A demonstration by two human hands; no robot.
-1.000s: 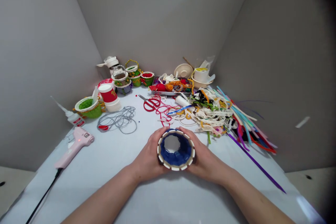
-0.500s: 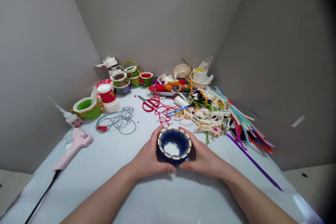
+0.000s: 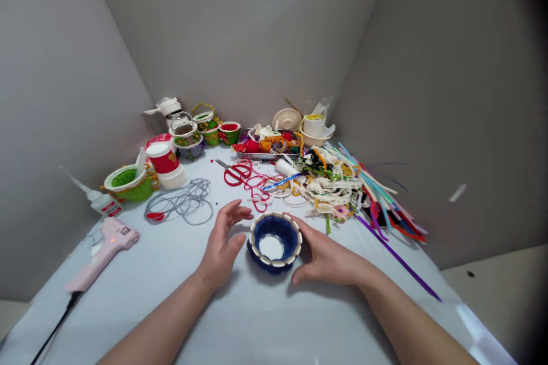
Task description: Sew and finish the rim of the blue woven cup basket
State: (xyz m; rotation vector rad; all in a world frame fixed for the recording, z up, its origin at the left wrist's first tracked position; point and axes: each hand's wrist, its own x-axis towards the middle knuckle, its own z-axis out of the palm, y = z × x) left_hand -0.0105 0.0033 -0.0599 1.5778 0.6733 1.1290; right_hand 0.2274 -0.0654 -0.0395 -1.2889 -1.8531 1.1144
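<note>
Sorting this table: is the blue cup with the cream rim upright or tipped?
Upright: the blue cup opens upward, white centre showing inside, right hand touching it.

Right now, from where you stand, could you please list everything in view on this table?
blue craft bowl: one, blue with white scalloped rim, front centre
hot glue gun: one, pink, front left
glue bottle: one, white, left
grey cord: one coil, grey, centre left
scissors: one pair, red handles, back centre
metal tray of yarn: one, mixed colours, back centre
lace trim: one heap, cream, right
craft strips: many, mixed colours, far right
left hand: one, open, beside bowl
right hand: one, against bowl
</note>
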